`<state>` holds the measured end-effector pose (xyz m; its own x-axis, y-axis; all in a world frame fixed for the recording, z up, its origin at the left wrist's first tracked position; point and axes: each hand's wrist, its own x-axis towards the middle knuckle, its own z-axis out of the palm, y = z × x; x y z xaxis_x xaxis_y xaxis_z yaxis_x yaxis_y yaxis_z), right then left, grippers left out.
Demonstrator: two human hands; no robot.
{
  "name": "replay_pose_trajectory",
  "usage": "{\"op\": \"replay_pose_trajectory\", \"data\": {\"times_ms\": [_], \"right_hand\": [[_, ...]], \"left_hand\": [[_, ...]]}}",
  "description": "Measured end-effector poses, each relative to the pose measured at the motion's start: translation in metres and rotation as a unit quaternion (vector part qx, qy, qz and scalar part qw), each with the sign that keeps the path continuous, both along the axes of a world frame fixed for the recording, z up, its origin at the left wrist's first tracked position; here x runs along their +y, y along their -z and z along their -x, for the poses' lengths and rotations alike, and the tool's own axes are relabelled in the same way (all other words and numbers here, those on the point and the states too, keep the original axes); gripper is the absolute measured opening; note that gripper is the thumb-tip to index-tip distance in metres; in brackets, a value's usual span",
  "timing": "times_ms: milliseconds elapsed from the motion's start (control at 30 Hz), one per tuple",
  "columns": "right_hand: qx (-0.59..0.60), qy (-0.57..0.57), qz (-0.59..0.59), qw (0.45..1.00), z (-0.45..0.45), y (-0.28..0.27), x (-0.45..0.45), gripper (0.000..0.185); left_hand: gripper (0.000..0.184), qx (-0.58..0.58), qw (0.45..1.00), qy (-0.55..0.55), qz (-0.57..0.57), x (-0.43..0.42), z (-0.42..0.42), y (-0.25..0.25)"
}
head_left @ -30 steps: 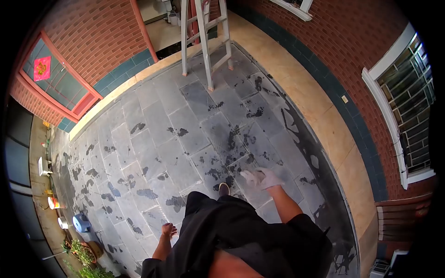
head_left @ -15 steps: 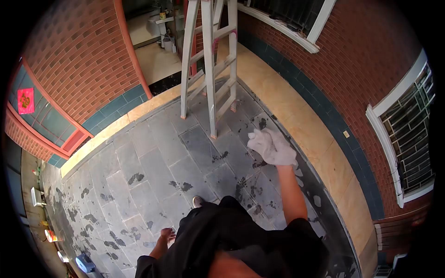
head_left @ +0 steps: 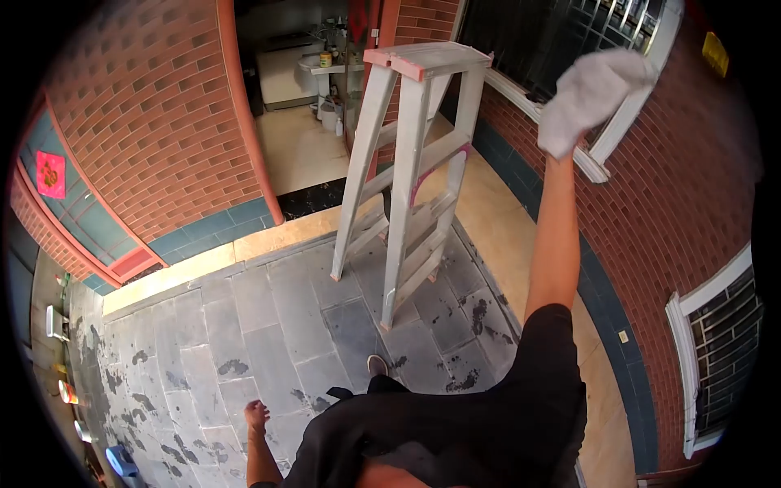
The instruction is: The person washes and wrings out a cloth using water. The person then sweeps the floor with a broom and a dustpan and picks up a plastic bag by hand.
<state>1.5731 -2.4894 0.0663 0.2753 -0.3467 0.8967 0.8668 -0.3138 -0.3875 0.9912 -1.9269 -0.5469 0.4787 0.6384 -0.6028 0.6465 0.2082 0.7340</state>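
Observation:
At the upper right, my right hand (head_left: pixel 568 146) is raised on an outstretched arm, mostly hidden behind or inside a white cloth (head_left: pixel 592 93). The cloth overlaps the barred window in view, and I cannot make out the fingers. My left hand (head_left: pixel 257 415) hangs low over the grey paving at the lower left, its fingers loosely apart with nothing in them. An aluminium stepladder (head_left: pixel 407 187) with a pink-edged top stands upright between my hands, farther forward. Neither hand touches it.
Behind the ladder is an open doorway (head_left: pixel 301 154) with a sink inside. Brick walls (head_left: pixel 171 122) rise on both sides. Wet patches mark the paving (head_left: pixel 277 325). A blue stool (head_left: pixel 120 460) and an orange-and-white bucket (head_left: pixel 67 392) sit at the far left.
My right hand has risen with the cloth from low over the paving to window height. The ladder appears nearer and more fully in view. My left hand has swung out to the left.

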Motion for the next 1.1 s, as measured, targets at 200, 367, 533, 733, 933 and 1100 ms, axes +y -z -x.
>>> {"op": "replay_pose_trajectory", "data": {"times_ms": [200,367,533,733,933,1100], "right_hand": [[0.128,-0.087,0.397,0.905,-0.146,-0.022,0.098,0.038],[0.149,-0.096,0.37,0.912,-0.155,0.032,0.098,0.042],[0.047,0.108,0.058,0.991,-0.042,0.116,0.091,0.026],[0.39,-0.181,0.28,0.858,0.101,0.436,0.167,0.038],[0.346,-0.496,0.597,0.527,0.34,0.445,0.354,0.039],[0.23,-0.543,0.725,0.355,0.43,0.548,0.433,0.036]], "left_hand": [[0.032,0.134,0.971,-0.021,0.196,-0.083,0.051,0.025],[0.031,0.18,0.953,-0.137,0.202,-0.118,0.09,0.045],[0.037,-0.01,0.972,-0.187,0.14,-0.093,0.107,0.058],[0.064,-0.158,0.912,-0.268,-0.266,-0.081,0.105,-0.158],[0.054,-0.299,0.662,-0.275,-0.629,-0.086,0.272,-0.451],[0.063,-0.403,0.286,-0.048,-0.868,-0.19,0.422,-0.64]]}}
